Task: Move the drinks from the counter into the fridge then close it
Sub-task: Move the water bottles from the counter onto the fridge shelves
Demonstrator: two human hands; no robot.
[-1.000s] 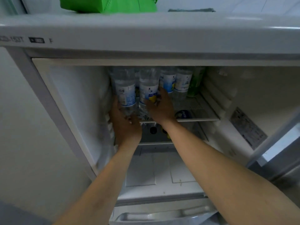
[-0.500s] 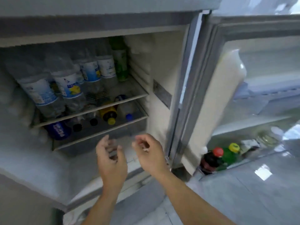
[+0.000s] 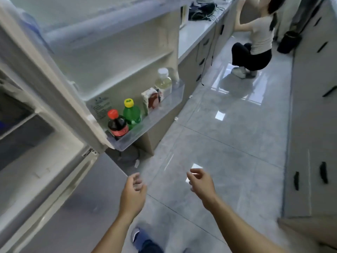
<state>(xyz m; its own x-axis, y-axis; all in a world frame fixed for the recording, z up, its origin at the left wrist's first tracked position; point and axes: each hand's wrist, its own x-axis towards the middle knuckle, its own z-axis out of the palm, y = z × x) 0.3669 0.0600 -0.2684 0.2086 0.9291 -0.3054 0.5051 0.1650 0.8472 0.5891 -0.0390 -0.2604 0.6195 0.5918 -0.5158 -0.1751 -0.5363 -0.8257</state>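
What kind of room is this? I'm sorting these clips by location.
Most likely a home kitchen: an open fridge door with drinks in its door shelf, a long counter over handled cabinets, and a tiled floor.

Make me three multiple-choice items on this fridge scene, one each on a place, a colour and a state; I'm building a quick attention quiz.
1. Where does the dark cola bottle with the red cap stand?
A. clear bottom bin of the open fridge door
B. grey tiled floor
C. white counter

2. What colour is the cap on the green plastic bottle?
A. red
B. yellow
C. white

3. How are the left hand and right hand?
A. each grips a bottle
B. pushing the door
C. empty, fingers loosely curled

Answers: A, it sits in the door bin; B, its cap is yellow; C, neither hand touches anything.
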